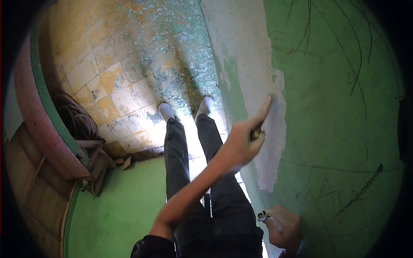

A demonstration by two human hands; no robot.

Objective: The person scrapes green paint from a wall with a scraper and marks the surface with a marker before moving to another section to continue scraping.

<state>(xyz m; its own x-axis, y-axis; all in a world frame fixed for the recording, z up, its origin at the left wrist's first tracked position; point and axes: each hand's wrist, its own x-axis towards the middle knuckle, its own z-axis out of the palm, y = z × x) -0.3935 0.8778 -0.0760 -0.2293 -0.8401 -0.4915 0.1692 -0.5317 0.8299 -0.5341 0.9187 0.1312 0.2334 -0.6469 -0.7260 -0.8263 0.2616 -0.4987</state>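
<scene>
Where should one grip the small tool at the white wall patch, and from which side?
Probably its back end, from the room side: the small tool lies against the white patch, so only that side is free. The left hand holds it so, forefinger stretched.

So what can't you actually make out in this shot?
All in the head view:
1. The small tool in the left hand: the hand covers nearly all of it.
2. The white object in the right hand: the fist hides most of it, and the bottom edge crops the wrist.
3. The black marks on the green wall: too small and blurred to read.
4. The clutter at left: shadowed and indistinct.
</scene>
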